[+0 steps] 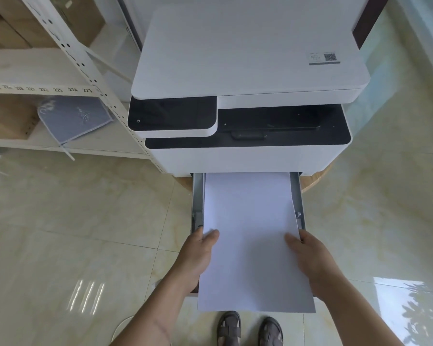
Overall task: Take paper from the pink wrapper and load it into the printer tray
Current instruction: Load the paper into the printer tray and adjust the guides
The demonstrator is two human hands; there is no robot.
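Note:
A white stack of paper (253, 233) lies lengthwise over the pulled-out grey printer tray (196, 196), its far end reaching the printer's front. My left hand (198, 255) grips the stack's left edge, thumb on top. My right hand (310, 258) grips the right edge the same way. The near end of the stack sticks out past the tray toward me. The white and black printer (248, 96) stands behind on a round wooden base. The pink wrapper is not in view.
A white metal shelf (48, 88) with cardboard boxes and a grey folder stands at the left. Glossy tiled floor (85, 233) surrounds the printer. My sandalled feet (250, 328) are below the paper. A wall runs along the right.

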